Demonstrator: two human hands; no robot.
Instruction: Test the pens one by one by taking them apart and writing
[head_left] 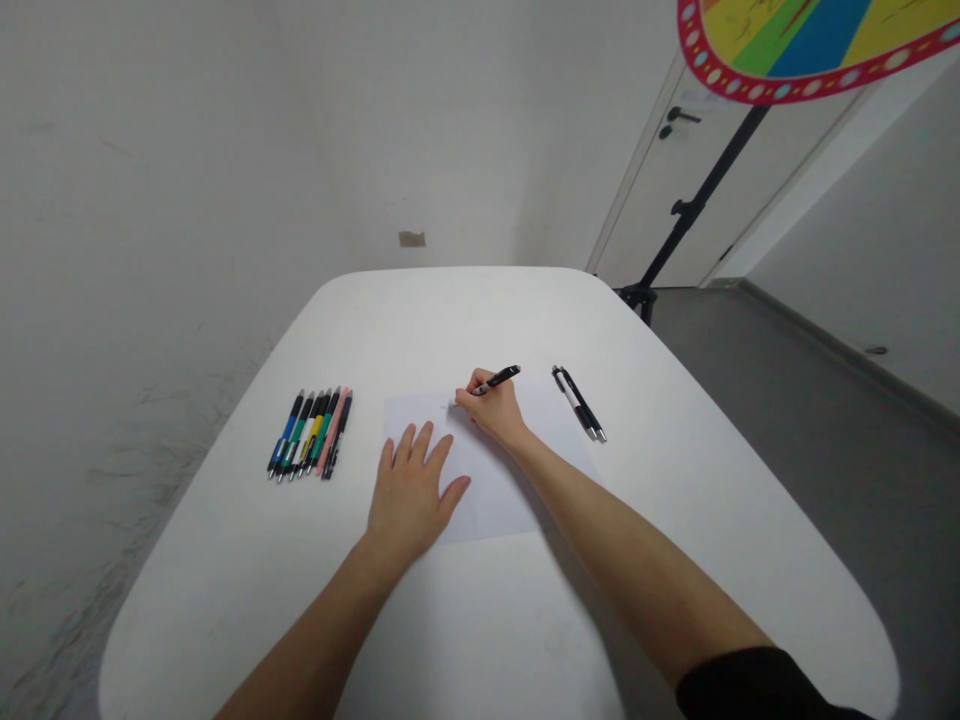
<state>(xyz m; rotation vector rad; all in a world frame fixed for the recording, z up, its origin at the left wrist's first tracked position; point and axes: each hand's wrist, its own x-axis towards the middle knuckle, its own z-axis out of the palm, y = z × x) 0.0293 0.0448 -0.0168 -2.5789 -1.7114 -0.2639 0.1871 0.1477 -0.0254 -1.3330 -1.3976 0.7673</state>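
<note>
A sheet of white paper (487, 490) lies on the white table (450, 320). My left hand (411, 490) rests flat with spread fingers on the sheet's left part. Above the upper middle of the sheet, my right hand (491, 405) grips a black pen (504, 376), its tip close to the paper and its rear end pointing up to the right. Faint marks near the tip are too small to read. Several pens (311, 435) in blue, green, yellow, pink and black lie side by side left of the sheet. Two black-and-white pens (579, 403) lie at its right.
Behind the table stands a pale wall (450, 130) with a small brown patch. At the upper right, a colorful wheel (817, 50) on a black stand (697, 205) stands before a white door (720, 160).
</note>
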